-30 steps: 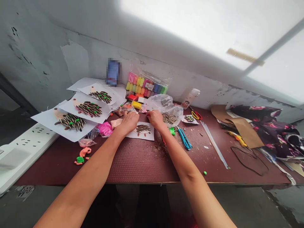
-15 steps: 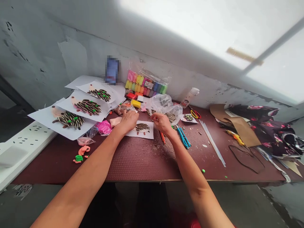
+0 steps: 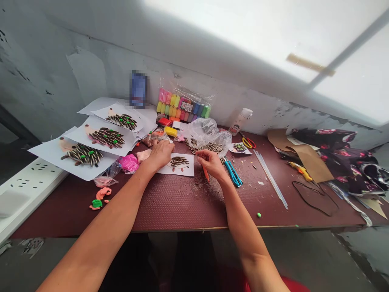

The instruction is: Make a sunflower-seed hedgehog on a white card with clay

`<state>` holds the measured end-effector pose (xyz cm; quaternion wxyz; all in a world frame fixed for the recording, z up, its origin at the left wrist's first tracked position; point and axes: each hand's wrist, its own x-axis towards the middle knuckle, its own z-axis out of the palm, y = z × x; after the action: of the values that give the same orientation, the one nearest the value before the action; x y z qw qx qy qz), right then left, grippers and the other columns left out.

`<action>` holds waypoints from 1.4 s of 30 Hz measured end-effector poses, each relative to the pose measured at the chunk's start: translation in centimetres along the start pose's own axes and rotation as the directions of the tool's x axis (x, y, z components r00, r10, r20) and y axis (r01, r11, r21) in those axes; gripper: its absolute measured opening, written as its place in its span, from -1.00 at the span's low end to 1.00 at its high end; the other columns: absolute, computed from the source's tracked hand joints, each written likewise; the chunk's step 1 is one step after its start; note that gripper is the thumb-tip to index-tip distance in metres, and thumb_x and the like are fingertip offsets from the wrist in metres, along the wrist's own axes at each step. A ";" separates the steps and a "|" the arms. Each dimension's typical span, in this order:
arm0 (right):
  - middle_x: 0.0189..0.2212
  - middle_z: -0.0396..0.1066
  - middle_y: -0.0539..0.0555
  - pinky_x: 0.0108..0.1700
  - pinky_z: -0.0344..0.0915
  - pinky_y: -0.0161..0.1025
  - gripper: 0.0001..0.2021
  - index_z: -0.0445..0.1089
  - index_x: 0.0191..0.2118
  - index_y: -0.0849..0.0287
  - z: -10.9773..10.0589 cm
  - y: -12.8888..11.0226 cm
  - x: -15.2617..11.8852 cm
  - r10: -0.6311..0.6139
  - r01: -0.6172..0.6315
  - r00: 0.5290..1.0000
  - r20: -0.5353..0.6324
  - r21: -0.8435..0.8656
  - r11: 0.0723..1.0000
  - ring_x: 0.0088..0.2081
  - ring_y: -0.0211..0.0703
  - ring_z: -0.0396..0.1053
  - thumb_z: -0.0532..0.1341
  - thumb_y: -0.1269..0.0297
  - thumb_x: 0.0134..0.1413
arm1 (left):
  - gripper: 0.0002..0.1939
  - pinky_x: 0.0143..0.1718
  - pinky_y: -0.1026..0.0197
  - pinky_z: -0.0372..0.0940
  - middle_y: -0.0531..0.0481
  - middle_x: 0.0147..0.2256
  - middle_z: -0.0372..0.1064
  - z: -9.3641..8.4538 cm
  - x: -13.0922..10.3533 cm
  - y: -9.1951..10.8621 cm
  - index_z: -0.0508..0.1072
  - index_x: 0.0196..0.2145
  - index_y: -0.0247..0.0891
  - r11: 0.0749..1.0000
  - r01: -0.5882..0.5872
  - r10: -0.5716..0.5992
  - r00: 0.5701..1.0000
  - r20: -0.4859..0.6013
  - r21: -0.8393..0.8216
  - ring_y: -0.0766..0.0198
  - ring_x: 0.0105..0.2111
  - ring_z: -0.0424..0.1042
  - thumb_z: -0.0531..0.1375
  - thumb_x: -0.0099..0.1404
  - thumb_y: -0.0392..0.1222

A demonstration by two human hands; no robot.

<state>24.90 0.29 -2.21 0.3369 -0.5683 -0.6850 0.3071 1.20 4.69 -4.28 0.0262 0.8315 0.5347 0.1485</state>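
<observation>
Paper (image 3: 185, 172) at frame centre lies partly under the curled left hand (image 3: 162, 153), presumably for steadying; right hand (image 3: 210, 163), fingers bent together, is near seeds (image 3: 213, 147); cannot tell whether either grips anything.

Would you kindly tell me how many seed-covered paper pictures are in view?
5: nearest picture, middle picture and farthest picture overlapping at left; another picture, partly behind the left hand; a small picture beside the scissors. More may lie hidden under those at left.
</observation>
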 end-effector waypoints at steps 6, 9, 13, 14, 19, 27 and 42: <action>-0.36 0.54 0.07 -0.21 0.25 -0.25 -0.83 0.60 -0.32 0.14 0.1 -0.9 -0.9 -0.127 0.122 0.989 -0.076 -0.065 0.990 -0.32 -0.16 0.38 0.26 0.22 0.11 | -0.70 -0.03 -0.09 0.20 -0.23 -0.17 0.52 -0.7 -0.1 0.4 0.58 -0.26 -0.25 0.998 0.007 -0.007 1.000 0.011 -0.056 -0.05 -0.06 0.45 0.05 0.26 -0.40; -0.35 0.55 0.06 -0.21 0.25 -0.27 -0.84 0.59 -0.31 0.14 0.3 -1.4 -1.3 -0.137 0.134 0.990 -0.029 -0.080 0.988 -0.31 -0.17 0.40 0.25 0.26 0.15 | -0.71 -0.02 -0.09 0.21 -0.22 -0.15 0.55 -0.8 -0.1 0.5 0.58 -0.28 -0.24 0.997 0.013 -0.009 0.999 0.044 -0.074 -0.06 -0.05 0.46 0.07 0.25 -0.41; -0.41 0.53 0.01 -0.27 0.22 -0.29 -0.87 0.55 -0.25 0.16 0.9 -1.7 -1.7 -0.063 0.063 0.998 0.008 -0.116 0.991 -0.37 -0.20 0.39 0.24 0.31 0.13 | -0.71 -0.02 -0.07 0.23 -0.20 -0.14 0.57 -0.7 -0.1 0.6 0.60 -0.29 -0.23 0.997 0.039 -0.033 0.996 0.080 -0.073 -0.06 -0.05 0.47 0.08 0.24 -0.42; -0.42 0.52 0.00 -0.28 0.21 -0.30 -0.87 0.53 -0.23 0.16 1.0 -1.7 -1.8 -0.054 0.053 0.999 -0.008 -0.132 0.990 -0.39 -0.21 0.38 0.26 0.31 0.11 | -0.70 -0.02 -0.07 0.23 -0.19 -0.14 0.57 -0.7 -0.1 0.6 0.61 -0.29 -0.22 0.997 0.041 -0.035 0.996 0.084 -0.071 -0.06 -0.05 0.47 0.09 0.24 -0.42; -0.46 0.46 -0.03 -0.31 0.17 -0.33 -0.93 0.47 -0.33 0.18 1.4 -1.8 -1.8 -0.095 0.098 0.995 0.033 -0.118 0.988 -0.42 -0.26 0.32 0.23 0.36 0.09 | -0.70 -0.02 -0.04 0.24 -0.19 -0.12 0.57 -0.7 0.0 0.5 0.61 -0.26 -0.21 0.998 0.022 -0.018 0.996 0.085 -0.051 -0.03 -0.05 0.48 0.08 0.26 -0.41; -0.43 0.52 -0.01 -0.26 0.19 -0.33 -0.89 0.53 -0.34 0.17 1.4 -1.9 -1.9 -0.068 0.075 0.997 0.047 -0.157 0.985 -0.38 -0.24 0.36 0.23 0.40 0.08 | -0.71 -0.04 -0.02 0.26 -0.18 -0.15 0.58 -0.3 0.0 0.2 0.61 -0.28 -0.19 0.999 0.000 0.002 0.999 0.048 -0.040 -0.02 -0.09 0.48 0.09 0.25 -0.39; -0.38 0.53 0.03 -0.27 0.14 -0.31 -0.82 0.56 -0.28 0.15 2.3 -1.8 -1.9 -0.087 0.096 0.995 0.041 -0.364 0.927 -0.38 -0.21 0.36 0.21 0.47 0.10 | -0.69 -0.02 -0.06 0.25 -0.20 -0.15 0.58 -0.7 -0.1 0.5 0.61 -0.26 -0.20 0.999 0.020 -0.017 0.997 0.076 -0.040 -0.04 -0.07 0.48 0.09 0.25 -0.40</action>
<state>22.23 -1.98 -2.35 0.2312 -0.5846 -0.7599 0.1651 1.42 4.34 -3.56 0.0647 0.8308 0.5378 0.1278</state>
